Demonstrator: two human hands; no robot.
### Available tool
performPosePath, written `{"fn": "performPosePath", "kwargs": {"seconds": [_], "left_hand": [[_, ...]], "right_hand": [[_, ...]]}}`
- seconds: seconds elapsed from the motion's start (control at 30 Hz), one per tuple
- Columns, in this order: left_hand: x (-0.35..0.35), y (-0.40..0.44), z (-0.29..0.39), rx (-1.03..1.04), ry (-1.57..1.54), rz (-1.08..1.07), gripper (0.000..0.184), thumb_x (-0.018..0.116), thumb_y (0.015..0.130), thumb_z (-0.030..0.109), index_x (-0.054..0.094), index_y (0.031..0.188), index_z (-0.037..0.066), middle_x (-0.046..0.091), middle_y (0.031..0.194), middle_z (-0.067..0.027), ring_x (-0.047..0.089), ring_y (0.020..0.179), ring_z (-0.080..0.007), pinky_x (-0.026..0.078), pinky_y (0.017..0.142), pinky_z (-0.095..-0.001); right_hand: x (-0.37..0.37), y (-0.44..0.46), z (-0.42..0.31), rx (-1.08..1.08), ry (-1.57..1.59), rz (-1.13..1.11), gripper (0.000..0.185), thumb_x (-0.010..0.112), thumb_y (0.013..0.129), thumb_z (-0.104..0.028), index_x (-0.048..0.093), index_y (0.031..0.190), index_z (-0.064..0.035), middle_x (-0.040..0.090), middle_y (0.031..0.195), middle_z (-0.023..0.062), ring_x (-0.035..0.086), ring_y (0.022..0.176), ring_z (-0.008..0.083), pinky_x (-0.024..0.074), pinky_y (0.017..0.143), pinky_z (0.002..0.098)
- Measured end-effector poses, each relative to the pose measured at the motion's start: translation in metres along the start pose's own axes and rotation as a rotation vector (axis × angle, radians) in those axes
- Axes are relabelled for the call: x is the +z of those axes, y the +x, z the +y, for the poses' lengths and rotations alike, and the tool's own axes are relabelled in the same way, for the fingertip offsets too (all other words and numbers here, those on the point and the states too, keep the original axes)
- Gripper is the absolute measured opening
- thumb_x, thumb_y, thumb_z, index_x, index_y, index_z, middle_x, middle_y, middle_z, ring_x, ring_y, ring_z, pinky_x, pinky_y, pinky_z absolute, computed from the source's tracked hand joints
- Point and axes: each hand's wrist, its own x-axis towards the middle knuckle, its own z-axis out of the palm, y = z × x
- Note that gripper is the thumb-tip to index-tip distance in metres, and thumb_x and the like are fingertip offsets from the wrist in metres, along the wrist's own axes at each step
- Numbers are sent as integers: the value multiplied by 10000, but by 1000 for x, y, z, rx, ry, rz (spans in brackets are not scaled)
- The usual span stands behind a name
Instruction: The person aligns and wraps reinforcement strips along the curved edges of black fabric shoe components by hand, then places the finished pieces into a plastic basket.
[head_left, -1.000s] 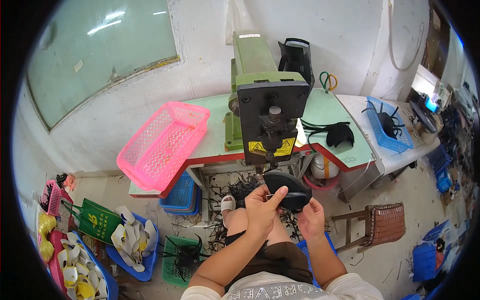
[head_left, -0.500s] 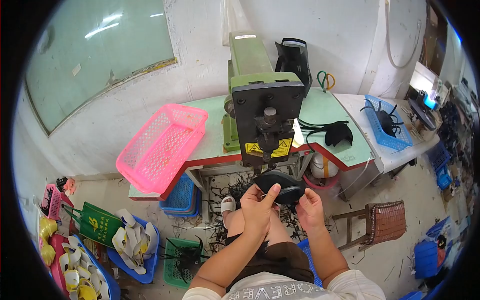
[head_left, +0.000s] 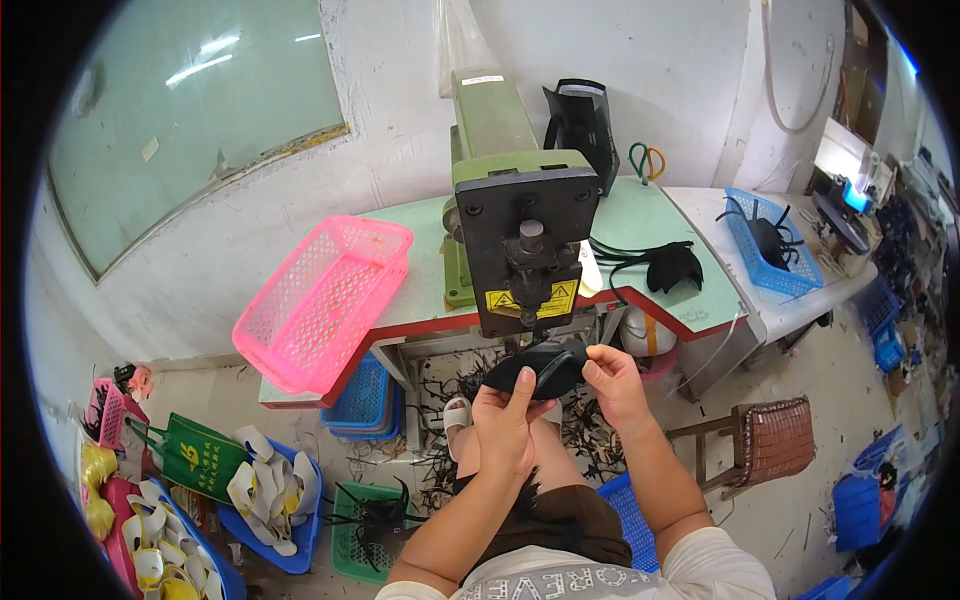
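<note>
— Closed on what, the left hand (head_left: 503, 418)?
— On the black piece (head_left: 545, 366): it is clasped from its 7 o'clock side, with the thumb laid on top and the fingers tucked beneath.
— And the right hand (head_left: 617, 388)?
— Nearly shut; the piece's 3 o'clock edge is pinched between thumb and fingertips.
— Where is the piece held?
— Above the knees, tilted, just below the machine (head_left: 525, 190), which is seen at 12 o'clock. Whether it is touched by the machine's tip cannot be told.
— What is set farther out, counted from the piece?
— At 2 o'clock, a strapped piece (head_left: 675, 268) is laid on the table (head_left: 640, 220); beyond it, a blue basket (head_left: 792, 278) is seen. Scissors (head_left: 646, 163) are placed at 1 o'clock. Between 9 and 10, a pink basket (head_left: 318, 312) is rested on the table.
— And on the floor?
— Between 3 and 4, a stool (head_left: 777, 441); between 7 and 8, a green basket (head_left: 350, 560), in which black straps are heaped.
</note>
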Motion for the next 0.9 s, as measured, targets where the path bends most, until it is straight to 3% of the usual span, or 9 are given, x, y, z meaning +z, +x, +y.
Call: {"fn": "performPosePath", "kwargs": {"seconds": [0.3,0.9], "left_hand": [[-3,-4,2,26,-84,28,156,552,811,147,522,911,31,588,839,-70,591,674,-140,521,519,-234],[-32,10,-6,9,-176,-31,150,510,839,229,511,882,84,596,840,-40,575,712,-116,489,557,-229]], "right_hand": [[16,16,-16,44,-111,-129,135,623,748,-62,571,859,-3,564,787,-4,501,702,40,407,630,167],[25,21,-6,88,-139,-155,173,656,721,-90,570,848,-11,581,782,13,516,688,48,428,634,181]]}}
